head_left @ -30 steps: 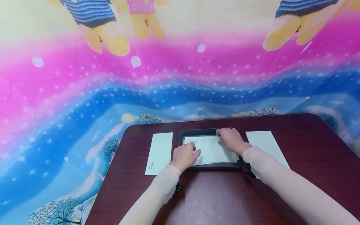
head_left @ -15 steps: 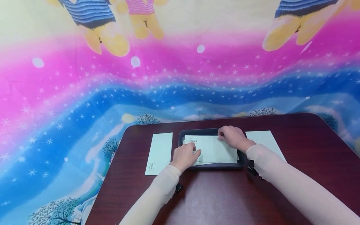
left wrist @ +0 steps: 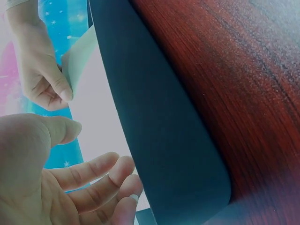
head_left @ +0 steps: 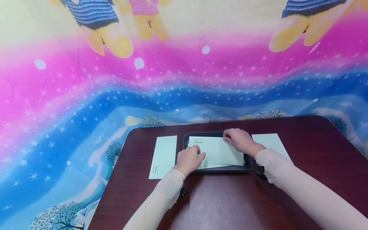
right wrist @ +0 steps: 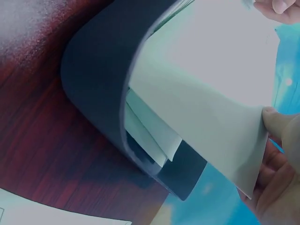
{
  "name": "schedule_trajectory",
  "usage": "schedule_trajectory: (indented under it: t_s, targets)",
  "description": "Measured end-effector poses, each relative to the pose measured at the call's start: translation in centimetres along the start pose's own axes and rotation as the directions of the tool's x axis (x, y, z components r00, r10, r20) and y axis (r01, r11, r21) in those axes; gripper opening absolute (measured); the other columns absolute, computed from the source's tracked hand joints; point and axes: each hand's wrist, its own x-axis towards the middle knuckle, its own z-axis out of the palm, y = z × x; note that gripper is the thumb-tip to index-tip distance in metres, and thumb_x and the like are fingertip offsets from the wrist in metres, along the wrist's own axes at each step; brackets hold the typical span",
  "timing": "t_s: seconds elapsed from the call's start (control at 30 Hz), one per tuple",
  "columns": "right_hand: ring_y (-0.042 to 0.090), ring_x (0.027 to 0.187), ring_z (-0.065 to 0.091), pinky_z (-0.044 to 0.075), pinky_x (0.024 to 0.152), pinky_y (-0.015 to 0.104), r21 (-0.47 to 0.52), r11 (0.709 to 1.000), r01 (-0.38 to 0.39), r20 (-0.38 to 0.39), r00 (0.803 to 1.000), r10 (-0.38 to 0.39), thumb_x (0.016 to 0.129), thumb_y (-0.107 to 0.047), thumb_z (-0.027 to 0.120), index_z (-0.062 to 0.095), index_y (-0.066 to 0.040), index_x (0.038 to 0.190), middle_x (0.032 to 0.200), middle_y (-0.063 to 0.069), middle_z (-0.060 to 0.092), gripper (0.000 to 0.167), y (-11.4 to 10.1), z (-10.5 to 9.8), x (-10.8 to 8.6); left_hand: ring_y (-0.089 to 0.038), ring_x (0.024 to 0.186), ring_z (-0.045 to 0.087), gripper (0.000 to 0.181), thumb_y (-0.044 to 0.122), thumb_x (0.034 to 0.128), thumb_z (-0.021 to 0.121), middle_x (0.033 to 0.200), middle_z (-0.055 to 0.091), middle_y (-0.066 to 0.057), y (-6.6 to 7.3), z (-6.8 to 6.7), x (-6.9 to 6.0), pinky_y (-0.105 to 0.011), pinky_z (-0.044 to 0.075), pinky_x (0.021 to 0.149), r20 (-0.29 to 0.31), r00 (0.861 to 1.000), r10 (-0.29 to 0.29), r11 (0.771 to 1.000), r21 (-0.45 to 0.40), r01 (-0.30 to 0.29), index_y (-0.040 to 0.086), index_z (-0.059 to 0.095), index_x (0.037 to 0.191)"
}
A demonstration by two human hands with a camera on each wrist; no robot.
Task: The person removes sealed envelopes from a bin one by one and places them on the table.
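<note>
A pale green envelope with a small printed box lies uppermost over a dark tray. My right hand pinches its far edge near the right corner, thumb on one face and fingers behind. That end is raised off the envelopes below, as the right wrist view shows. At the left end my left hand hovers over or lightly touches the envelopes. Its thumb stands apart from loosely bent fingers, with nothing pinched between them; contact is hard to tell.
One envelope lies on the table left of the tray, printed box toward me. Another envelope lies to the right, partly behind the right forearm. The brown table ends at a patterned cloth backdrop.
My right hand has shifted slightly right and away from me, now pinching the top envelope, whose far edge has risen. More of the envelopes beneath shows in front. My left hand has stayed put.
</note>
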Motion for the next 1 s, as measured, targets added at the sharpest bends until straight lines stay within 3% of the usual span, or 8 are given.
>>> schedule_trajectory:
  t_s: [0.53, 1.0]
  targets:
    - [0.014, 0.069, 0.052, 0.044, 0.066, 0.033, 0.023, 0.999, 0.039, -0.061, 0.997, -0.038, 0.101, -0.012, 0.06, 0.07, -0.011, 0.1, 0.09, 0.004, 0.07, 0.01, -0.1, -0.2, -0.4, -0.012, 0.059, 0.055, 0.03, 0.041, 0.0998, 0.057, 0.071, 0.064, 0.005, -0.3, -0.1, -0.1, -0.033, 0.046, 0.057, 0.014, 1.0, -0.001, 1.0, 0.003, 0.001, 0.014, 0.071, 0.102]
    - [0.014, 0.074, 0.057, 0.046, 0.068, 0.035, 0.017, 0.998, 0.059, -0.122, 0.991, -0.057, 0.1, -0.013, 0.062, 0.071, -0.009, 0.103, 0.096, 0.007, 0.072, 0.01, -1.0, -1.4, -1.3, -0.012, 0.059, 0.055, 0.029, 0.04, 0.0996, 0.059, 0.075, 0.068, 0.002, -0.1, -0.4, -0.1, -0.033, 0.047, 0.056, -0.026, 1.0, 0.013, 1.0, 0.011, -0.013, 0.014, 0.071, 0.1]
